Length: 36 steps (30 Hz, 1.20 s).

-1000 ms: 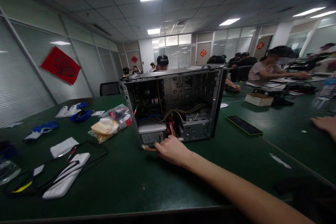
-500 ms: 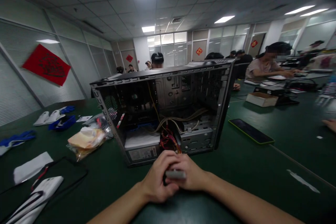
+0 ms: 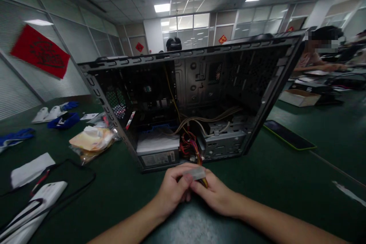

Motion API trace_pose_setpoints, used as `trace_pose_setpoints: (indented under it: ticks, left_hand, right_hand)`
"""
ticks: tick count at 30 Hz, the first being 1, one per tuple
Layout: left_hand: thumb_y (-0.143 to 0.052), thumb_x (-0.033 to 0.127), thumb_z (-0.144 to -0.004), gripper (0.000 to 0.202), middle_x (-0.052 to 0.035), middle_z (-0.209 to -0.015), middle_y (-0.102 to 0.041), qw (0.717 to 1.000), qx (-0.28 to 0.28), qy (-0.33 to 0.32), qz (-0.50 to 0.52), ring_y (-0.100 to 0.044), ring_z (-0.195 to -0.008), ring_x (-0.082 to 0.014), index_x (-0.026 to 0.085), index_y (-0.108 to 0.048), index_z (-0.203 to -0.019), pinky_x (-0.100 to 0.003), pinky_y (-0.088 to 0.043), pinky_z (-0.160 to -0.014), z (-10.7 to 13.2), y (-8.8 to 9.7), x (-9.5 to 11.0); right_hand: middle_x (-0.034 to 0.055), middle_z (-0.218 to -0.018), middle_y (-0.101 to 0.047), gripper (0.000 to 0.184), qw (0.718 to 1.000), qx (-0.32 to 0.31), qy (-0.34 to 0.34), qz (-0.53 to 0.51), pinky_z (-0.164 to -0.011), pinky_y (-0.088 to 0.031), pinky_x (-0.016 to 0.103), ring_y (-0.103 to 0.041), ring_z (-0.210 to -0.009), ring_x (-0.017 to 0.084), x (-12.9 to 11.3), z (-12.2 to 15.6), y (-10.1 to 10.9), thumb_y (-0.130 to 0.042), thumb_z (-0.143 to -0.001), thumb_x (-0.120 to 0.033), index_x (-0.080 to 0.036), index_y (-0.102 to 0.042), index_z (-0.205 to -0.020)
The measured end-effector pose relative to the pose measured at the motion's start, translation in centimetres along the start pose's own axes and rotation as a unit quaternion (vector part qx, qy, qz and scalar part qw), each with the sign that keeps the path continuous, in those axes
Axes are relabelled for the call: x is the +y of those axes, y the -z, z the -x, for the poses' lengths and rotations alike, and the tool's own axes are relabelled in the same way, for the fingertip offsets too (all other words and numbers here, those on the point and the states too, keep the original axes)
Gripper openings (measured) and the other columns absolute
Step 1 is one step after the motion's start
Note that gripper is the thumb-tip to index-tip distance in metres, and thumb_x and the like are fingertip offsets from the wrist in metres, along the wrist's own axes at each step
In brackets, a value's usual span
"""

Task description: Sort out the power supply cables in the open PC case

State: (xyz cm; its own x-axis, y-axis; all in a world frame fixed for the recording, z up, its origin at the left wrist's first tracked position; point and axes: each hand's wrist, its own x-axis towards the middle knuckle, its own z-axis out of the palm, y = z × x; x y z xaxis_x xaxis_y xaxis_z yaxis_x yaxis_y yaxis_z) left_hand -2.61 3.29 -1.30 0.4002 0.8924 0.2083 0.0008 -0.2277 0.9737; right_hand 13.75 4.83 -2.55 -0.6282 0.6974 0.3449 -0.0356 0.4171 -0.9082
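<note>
An open computer case [image 3: 197,51] lies on its side on the green table, its inside facing me. From beside the power supply [image 3: 159,158] a bundle of red, orange and yellow wires [image 3: 196,152] comes out over the front edge toward my hands. My left hand [image 3: 175,188] is closed, with its thumb against a pale, translucent power connector [image 3: 197,173]. My right hand [image 3: 219,194] pinches the yellow wires just below that connector. The fingertips of both hands meet there and partly hide it.
To the left are a white power strip [image 3: 38,209] with a black cord, a plastic bag of parts [image 3: 93,141] and blue-and-white gloves [image 3: 18,137]. On the right lie a phone [image 3: 288,134] and an open cardboard box [image 3: 299,97]. A person sits at the far right.
The view has moved nearer the case, which appears larger. My hands have turned the connector, so more of it and its yellow wires show. My right thumb now lies beside the left one.
</note>
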Motion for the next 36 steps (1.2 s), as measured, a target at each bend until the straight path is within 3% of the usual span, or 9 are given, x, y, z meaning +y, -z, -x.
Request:
trace_pose_setpoints:
  ticks: [2,4,8,15,19,24,27,30,36]
  left_hand:
    - [-0.055,0.053,-0.092,0.047,-0.008,-0.084,-0.065,0.998,0.017,-0.023,-0.049,-0.046,-0.045,-0.0073,0.014,-0.074,-0.11,-0.02,-0.039,-0.043,-0.2,0.4,0.0]
    - [-0.057,0.042,-0.093,0.036,-0.0074,-0.078,-0.065,0.989,0.035,-0.088,-0.117,-0.056,-0.057,-0.0123,0.014,-0.077,-0.103,-0.023,-0.047,-0.056,-0.4,0.7,0.1]
    - [-0.06,0.032,-0.093,0.025,-0.0112,-0.092,-0.071,0.971,0.037,-0.17,-0.162,-0.066,-0.084,-0.0206,0.017,-0.078,-0.099,-0.029,-0.051,-0.077,-0.3,0.9,0.2]
    - [-0.052,0.021,-0.095,0.026,-0.0121,-0.097,-0.075,0.956,0.057,-0.205,-0.2,-0.07,-0.089,-0.0222,0.017,-0.077,-0.102,-0.031,-0.054,-0.082,0.1,0.6,0.2]
    - [-0.052,0.02,-0.093,0.026,-0.0093,-0.086,-0.076,0.949,0.137,-0.187,-0.215,-0.07,-0.079,-0.0217,0.017,-0.078,-0.093,-0.029,-0.054,-0.075,0.1,0.5,0.3]
    - [-0.058,0.025,-0.089,0.024,-0.0025,-0.064,-0.069,0.942,0.238,-0.117,-0.206,-0.063,-0.061,-0.0164,0.016,-0.074,-0.072,-0.024,-0.048,-0.063,0.2,0.0,0.1]
    - [-0.06,0.031,-0.089,0.032,-0.001,-0.057,-0.063,0.955,0.241,-0.063,-0.159,-0.057,-0.055,-0.0141,0.014,-0.068,-0.063,-0.022,-0.044,-0.057,0.1,-0.2,0.0]
    - [-0.063,0.038,-0.087,0.033,-0.0016,-0.059,-0.063,0.97,0.232,-0.024,-0.073,-0.056,-0.057,-0.0143,0.013,-0.069,-0.066,-0.022,-0.045,-0.057,-0.2,-0.3,0.0]
    - [-0.071,0.046,-0.081,0.034,-0.0002,-0.061,-0.062,0.973,0.222,0.017,0.061,-0.056,-0.058,-0.0126,0.012,-0.068,-0.073,-0.023,-0.048,-0.06,-0.6,-0.4,0.3]
  right_hand:
    - [0.006,-0.077,-0.069,0.054,0.996,0.059,-0.022,-0.069,-0.069,-0.055,0.027,-0.065,-0.071,0.016,0.1,-0.1,-0.1,-0.036,-0.099,-0.059,-0.016,-0.067,-0.093]
    - [0.0069,-0.081,-0.069,0.054,0.994,0.086,-0.018,-0.068,-0.074,-0.056,0.03,-0.065,-0.076,0.018,0.3,0.0,-0.1,-0.039,-0.098,-0.062,-0.016,-0.067,-0.097]
    - [0.0079,-0.088,-0.07,0.053,0.997,0.079,0.002,0.021,-0.087,-0.053,0.034,-0.064,-0.084,0.02,0.7,0.5,0.1,-0.04,-0.097,-0.061,-0.016,-0.068,-0.093]
    - [0.0047,-0.078,-0.065,0.051,0.992,0.055,0.042,0.108,-0.076,-0.052,0.029,-0.058,-0.072,0.017,-0.6,0.2,0.5,-0.035,-0.1,-0.057,-0.018,-0.067,-0.086]
    - [0.0028,-0.075,-0.064,0.041,0.985,0.07,0.059,0.143,-0.07,-0.048,0.026,-0.055,-0.067,0.015,-0.9,-0.3,0.3,-0.042,-0.101,-0.046,-0.017,-0.065,-0.082]
    - [-0.0021,-0.056,-0.049,0.045,0.978,0.173,0.006,0.113,-0.055,-0.036,0.024,-0.044,-0.054,0.011,-0.7,-0.7,0.2,-0.054,-0.095,-0.045,-0.016,-0.058,-0.061]
    - [-0.0003,-0.059,-0.056,0.046,0.983,0.181,-0.027,0.012,-0.056,-0.038,0.023,-0.049,-0.056,0.012,-0.8,-1.0,0.3,-0.055,-0.094,-0.049,-0.014,-0.063,-0.065]
    - [0.0029,-0.067,-0.066,0.045,0.982,0.162,-0.056,-0.077,-0.063,-0.046,0.025,-0.058,-0.064,0.015,-0.7,-1.2,0.3,-0.056,-0.092,-0.052,-0.013,-0.07,-0.073]
    - [0.0059,-0.069,-0.071,0.047,0.971,0.181,-0.086,-0.129,-0.066,-0.053,0.029,-0.066,-0.068,0.018,-0.5,-1.3,0.1,-0.061,-0.088,-0.056,-0.013,-0.075,-0.078]
